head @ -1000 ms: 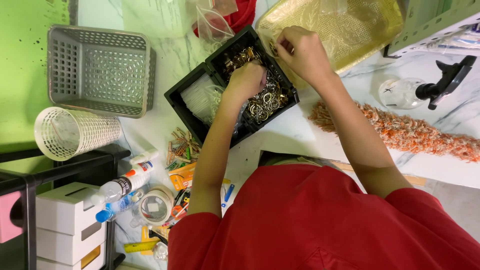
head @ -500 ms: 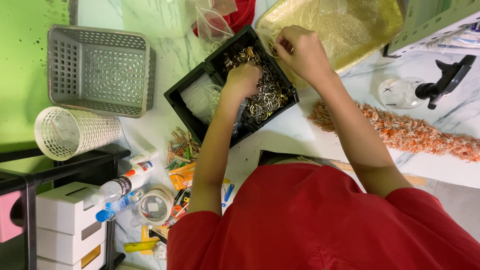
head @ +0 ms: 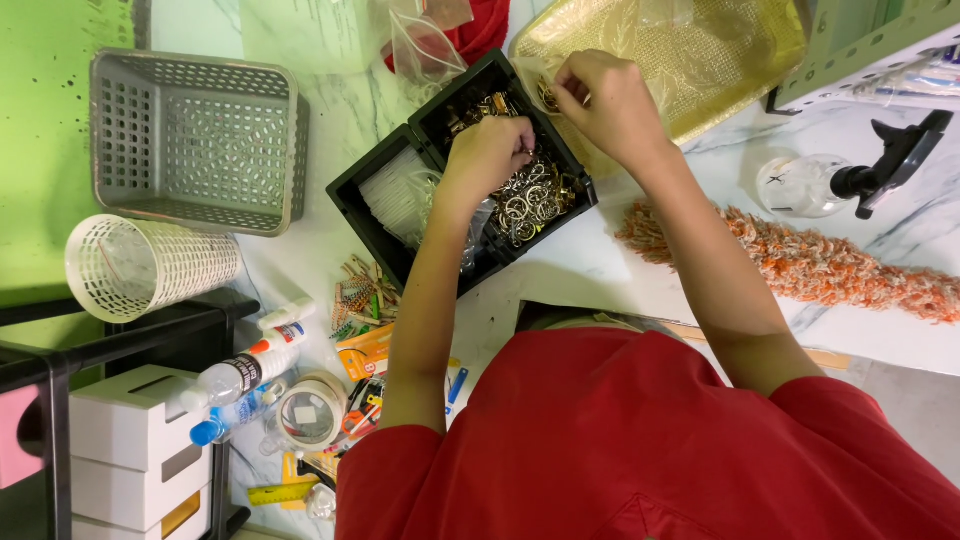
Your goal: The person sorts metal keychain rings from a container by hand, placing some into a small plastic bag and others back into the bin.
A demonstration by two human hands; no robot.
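A black divided box (head: 352, 192) lies on the white marble top. One compartment holds a pile of silver and gold metal rings (head: 530, 195), the other holds clear plastic bags (head: 395, 195). My left hand (head: 487, 155) is down in the ring pile with its fingers curled around some rings. Just past the box's far corner, my right hand (head: 612, 100) pinches a small gold ring (head: 549, 96) between its fingertips, over the edge of a gold tray (head: 700, 60).
A grey perforated basket (head: 195, 140) and a white mesh cup (head: 150, 265) are on the left. Small bottles, a tape roll (head: 308, 412) and clips lie near me. An orange fuzzy duster (head: 830, 265) and a spray bottle (head: 810, 185) are on the right.
My left hand has shifted slightly within the ring pile. My right hand stays at the box's corner.
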